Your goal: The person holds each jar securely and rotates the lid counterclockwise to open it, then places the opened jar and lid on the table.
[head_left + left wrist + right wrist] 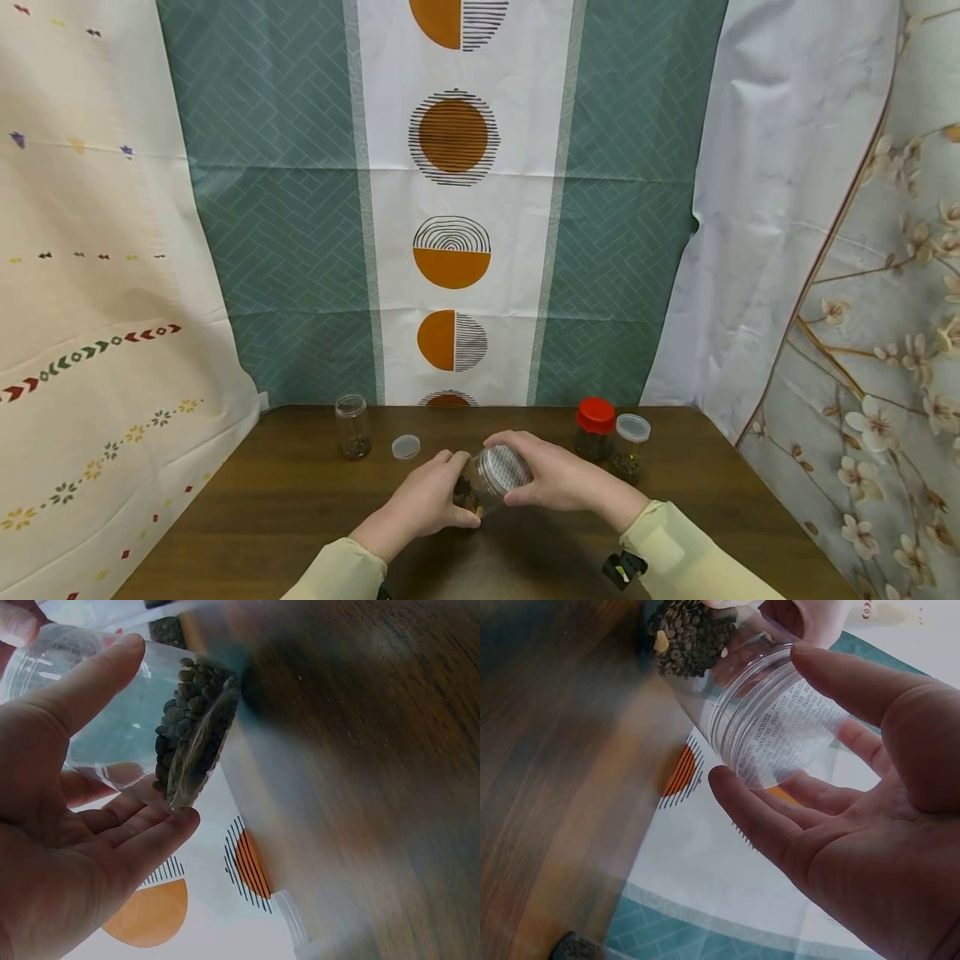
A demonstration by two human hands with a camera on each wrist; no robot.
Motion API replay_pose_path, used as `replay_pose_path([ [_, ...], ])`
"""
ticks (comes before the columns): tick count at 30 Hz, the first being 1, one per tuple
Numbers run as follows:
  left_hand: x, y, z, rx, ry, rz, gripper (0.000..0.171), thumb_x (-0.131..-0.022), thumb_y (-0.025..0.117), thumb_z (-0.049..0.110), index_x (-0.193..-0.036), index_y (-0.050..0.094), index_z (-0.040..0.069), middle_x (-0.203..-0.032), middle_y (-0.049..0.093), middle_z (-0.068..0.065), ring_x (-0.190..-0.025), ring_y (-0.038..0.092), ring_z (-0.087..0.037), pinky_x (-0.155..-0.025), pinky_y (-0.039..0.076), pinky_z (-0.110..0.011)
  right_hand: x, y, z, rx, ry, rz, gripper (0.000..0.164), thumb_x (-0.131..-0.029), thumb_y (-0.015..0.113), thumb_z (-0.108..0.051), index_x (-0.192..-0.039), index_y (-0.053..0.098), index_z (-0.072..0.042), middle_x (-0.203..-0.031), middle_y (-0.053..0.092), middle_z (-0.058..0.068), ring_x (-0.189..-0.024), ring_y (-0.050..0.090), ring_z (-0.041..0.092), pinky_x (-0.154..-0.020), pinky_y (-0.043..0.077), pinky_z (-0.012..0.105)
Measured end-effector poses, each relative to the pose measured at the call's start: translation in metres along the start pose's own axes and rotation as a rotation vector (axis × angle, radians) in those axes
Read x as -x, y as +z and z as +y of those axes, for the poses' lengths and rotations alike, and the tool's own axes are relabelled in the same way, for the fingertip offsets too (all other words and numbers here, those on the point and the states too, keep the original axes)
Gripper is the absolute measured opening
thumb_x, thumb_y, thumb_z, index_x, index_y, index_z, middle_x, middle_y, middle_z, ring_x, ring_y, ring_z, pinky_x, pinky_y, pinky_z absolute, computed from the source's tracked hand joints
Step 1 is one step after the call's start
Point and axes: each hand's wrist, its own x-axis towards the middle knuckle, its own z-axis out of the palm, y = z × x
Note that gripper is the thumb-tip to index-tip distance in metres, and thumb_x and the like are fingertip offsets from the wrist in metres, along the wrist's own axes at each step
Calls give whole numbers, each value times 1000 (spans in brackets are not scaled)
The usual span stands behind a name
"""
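Note:
A clear plastic jar (487,482), tilted on its side between my hands, holds dark seed-like pieces (196,701) gathered at its base. A few yellowish bits (661,641) show among them. My left hand (429,498) grips the jar's body near the base, thumb along one side and fingers round the other. At the other end, the clear screw lid (780,735) has small print across its top. My right hand (551,473) holds this lid by its edge, with thumb and fingers spread around the rim.
On the brown wooden table (247,517), a clear jar (354,429) with dark contents stands back left, near a loose translucent lid (406,447). Back right are a red-lidded jar (595,427) and a jar with a pale lid (632,442). A patterned curtain (465,200) hangs behind.

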Motion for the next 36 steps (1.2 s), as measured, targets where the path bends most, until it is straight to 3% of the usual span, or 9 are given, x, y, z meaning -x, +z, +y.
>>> replay_pose_path([
  [12, 3, -1, 0, 8, 15, 14, 83, -80, 103, 36, -142, 60, 0, -120, 64, -10, -99, 69, -27, -87, 60, -51, 5, -2, 1, 10, -11, 61, 75, -92, 92, -15, -156, 55, -26, -150, 57, 5, -116, 63, 23, -91, 58, 42],
  [36, 12, 4, -12, 97, -50, 43, 82, -82, 101, 38, -141, 57, -1, -121, 62, -10, -103, 66, -27, -91, 58, -54, 12, -9, 8, 71, -12, 114, 75, -95, 91, -25, -159, 53, -20, -150, 59, 9, -118, 63, 25, -92, 56, 46],
])
